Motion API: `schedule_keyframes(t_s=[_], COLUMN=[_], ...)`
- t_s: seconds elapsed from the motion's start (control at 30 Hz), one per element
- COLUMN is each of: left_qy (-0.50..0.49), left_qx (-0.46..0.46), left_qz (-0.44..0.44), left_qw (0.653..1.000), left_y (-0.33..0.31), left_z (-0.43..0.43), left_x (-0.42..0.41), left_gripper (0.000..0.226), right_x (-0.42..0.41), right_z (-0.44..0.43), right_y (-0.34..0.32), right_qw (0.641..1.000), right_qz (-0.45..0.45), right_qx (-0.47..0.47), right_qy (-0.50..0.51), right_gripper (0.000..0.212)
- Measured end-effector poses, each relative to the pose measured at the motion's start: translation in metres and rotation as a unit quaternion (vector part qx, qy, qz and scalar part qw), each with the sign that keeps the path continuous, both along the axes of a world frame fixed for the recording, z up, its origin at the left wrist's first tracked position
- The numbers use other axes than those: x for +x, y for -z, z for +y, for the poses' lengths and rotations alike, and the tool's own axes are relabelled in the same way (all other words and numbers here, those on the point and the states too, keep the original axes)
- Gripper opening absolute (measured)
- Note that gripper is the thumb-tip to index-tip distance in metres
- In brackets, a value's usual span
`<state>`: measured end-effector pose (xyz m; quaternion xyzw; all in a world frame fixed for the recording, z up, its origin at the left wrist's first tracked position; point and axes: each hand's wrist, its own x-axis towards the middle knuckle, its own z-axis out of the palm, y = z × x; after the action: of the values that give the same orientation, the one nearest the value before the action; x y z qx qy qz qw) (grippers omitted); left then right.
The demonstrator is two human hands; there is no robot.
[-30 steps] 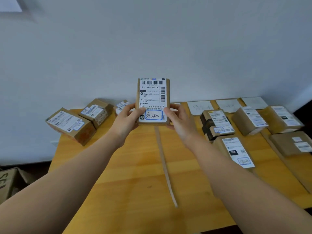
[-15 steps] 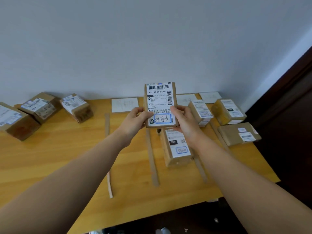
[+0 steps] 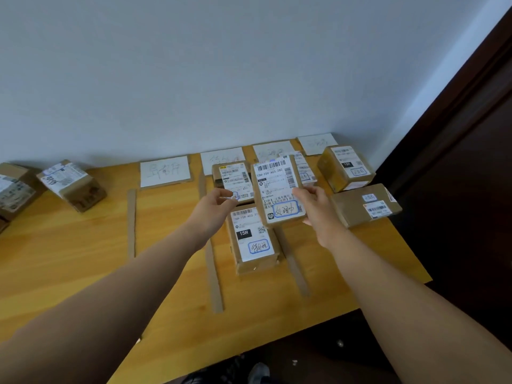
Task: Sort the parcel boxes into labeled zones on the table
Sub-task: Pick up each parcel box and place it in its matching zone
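A brown parcel box (image 3: 277,189) with a white shipping label and a blue-circled handwritten name hangs tilted above the right-hand zones. My right hand (image 3: 318,214) grips its right edge. My left hand (image 3: 213,212) hovers just left of the box with loosely curled fingers and holds nothing. Below lie sorted boxes: one (image 3: 253,245) in the second zone, another (image 3: 232,178) behind it, and a partly hidden one (image 3: 303,170). White zone labels (image 3: 164,170), (image 3: 221,159), (image 3: 273,151), (image 3: 317,142) line the back of the wooden table (image 3: 69,259).
Cardboard strips (image 3: 131,223), (image 3: 213,273), (image 3: 293,267) divide the zones. Two boxes (image 3: 345,167), (image 3: 365,203) sit at the far right by the table edge. Unsorted boxes (image 3: 72,184), (image 3: 13,189) lie at the left. A dark door frame stands on the right.
My view has swung right and down. The box has moved right over the zones and tilted. My left hand has let go of it; only my right hand holds it.
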<state>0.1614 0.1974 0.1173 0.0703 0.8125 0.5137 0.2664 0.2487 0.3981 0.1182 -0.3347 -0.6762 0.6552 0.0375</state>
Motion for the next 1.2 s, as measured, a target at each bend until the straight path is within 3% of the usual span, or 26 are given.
schedule_keyframes(t_s=[0.2, 0.37, 0.7, 0.87, 1.2], left_qy=[0.020, 0.014, -0.035, -0.055, -0.042], left_qx=[-0.020, -0.028, -0.052, -0.051, -0.074], left_qz=[0.007, 0.012, -0.003, -0.007, 0.010], left_qw=[1.000, 0.999, 0.998, 0.997, 0.996], left_y=[0.007, 0.010, 0.030, 0.036, 0.039], left_z=[0.031, 0.057, 0.111, 0.123, 0.123], left_x=[-0.006, -0.003, 0.005, 0.008, -0.001], left_gripper=[0.027, 0.020, 0.022, 0.023, 0.019], right_x=[0.016, 0.014, 0.013, 0.003, -0.017], right_z=[0.044, 0.073, 0.130, 0.139, 0.147], right_y=[0.026, 0.040, 0.079, 0.090, 0.094], right_qw=[0.997, 0.994, 0.970, 0.973, 0.974], right_qz=[-0.061, -0.110, -0.225, -0.215, -0.211], right_qx=[0.018, 0.022, -0.074, -0.071, -0.020], right_qy=[0.033, -0.010, -0.049, -0.053, -0.085], right_gripper=[0.033, 0.038, 0.043, 0.027, 0.017])
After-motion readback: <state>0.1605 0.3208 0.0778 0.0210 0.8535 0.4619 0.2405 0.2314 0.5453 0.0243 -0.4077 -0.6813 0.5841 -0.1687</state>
